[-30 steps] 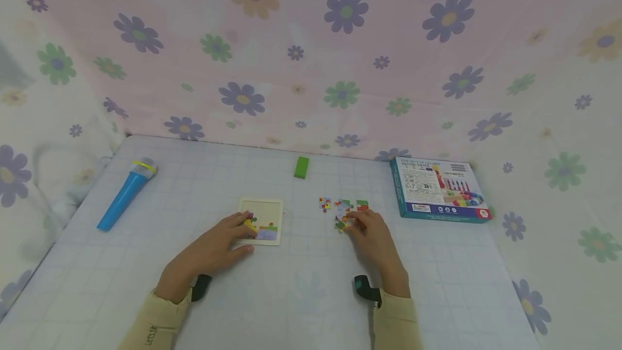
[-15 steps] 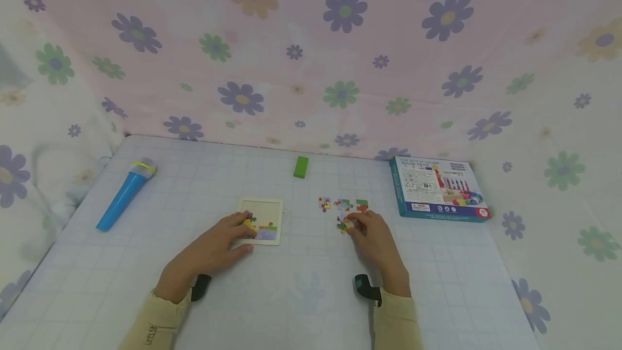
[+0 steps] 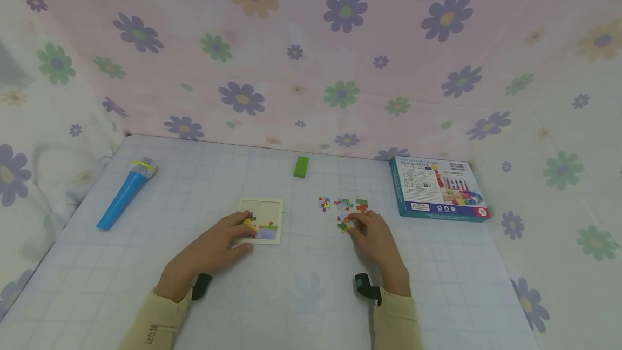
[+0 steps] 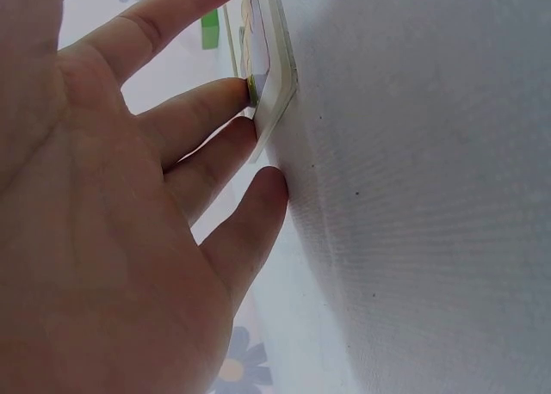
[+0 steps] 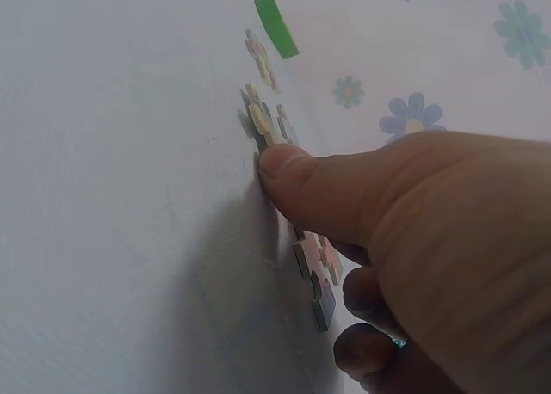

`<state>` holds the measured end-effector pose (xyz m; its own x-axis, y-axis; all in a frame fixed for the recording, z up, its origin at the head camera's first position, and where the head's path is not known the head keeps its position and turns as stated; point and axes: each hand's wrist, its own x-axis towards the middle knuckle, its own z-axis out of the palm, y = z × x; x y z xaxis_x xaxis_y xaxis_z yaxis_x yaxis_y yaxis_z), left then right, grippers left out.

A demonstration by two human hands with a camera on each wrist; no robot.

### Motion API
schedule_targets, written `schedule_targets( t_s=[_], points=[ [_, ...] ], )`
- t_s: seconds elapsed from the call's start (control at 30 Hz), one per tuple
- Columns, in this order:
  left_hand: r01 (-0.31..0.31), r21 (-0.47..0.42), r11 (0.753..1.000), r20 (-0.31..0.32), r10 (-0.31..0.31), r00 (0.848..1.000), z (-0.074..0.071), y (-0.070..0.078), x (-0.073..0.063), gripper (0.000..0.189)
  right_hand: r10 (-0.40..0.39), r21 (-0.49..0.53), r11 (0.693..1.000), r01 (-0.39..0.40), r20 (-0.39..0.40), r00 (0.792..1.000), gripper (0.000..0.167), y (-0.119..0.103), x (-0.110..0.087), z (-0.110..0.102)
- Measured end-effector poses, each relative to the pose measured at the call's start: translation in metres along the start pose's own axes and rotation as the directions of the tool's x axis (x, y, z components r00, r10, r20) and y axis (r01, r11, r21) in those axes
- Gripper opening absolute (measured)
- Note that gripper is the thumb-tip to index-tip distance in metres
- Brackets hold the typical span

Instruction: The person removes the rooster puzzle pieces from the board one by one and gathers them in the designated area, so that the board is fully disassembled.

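Observation:
In the head view my left hand [image 3: 218, 244] lies at the left side of a square cream puzzle tray [image 3: 280, 220], its fingers extended over joined puzzle pieces [image 3: 267, 232] along the tray's bottom. The left wrist view has the fingertips on the tray's edge [image 4: 280, 89]. To the right, my right hand [image 3: 376, 242] pinches a colourful jigsaw puzzle piece [image 3: 343, 224] between thumb and fingers, low over the table. Other loose pieces lie just beyond it: one with red and yellow [image 3: 324, 204], one grey-green [image 3: 343, 204] and one green and red [image 3: 362, 205].
A green block [image 3: 301, 167] lies behind the tray. At the far left is a blue toy microphone [image 3: 123, 196]. A flat boxed toy set [image 3: 439, 189] lies at the right back, near the floral cloth backdrop [image 3: 291, 69].
The pinched puzzle piece has shifted slightly to the right with the right thumb and fingers. My left hand and the tray keep their place.

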<state>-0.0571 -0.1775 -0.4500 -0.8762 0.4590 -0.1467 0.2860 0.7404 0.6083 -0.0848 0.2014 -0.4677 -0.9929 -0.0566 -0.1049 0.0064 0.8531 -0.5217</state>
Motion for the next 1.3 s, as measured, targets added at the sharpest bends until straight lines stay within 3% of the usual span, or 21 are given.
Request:
schedule_targets(
  t_s=[0.43, 1.3],
  points=[
    [0.025, 0.004, 1.000, 0.015, -0.025, 1.000, 0.0014, -0.0023, 0.0013, 0.032, 0.022, -0.012, 1.000, -0.022, 0.028, 0.999, 0.035, 0.0016, 0.0009, 0.0015],
    [0.018, -0.029, 0.999, 0.003, -0.018, 1.000, -0.0008, -0.0040, 0.0007, 0.028, 0.010, 0.005, 1.000, -0.010, 0.020, 1.000, 0.034, 0.0010, -0.0001, -0.0002]
  ],
)
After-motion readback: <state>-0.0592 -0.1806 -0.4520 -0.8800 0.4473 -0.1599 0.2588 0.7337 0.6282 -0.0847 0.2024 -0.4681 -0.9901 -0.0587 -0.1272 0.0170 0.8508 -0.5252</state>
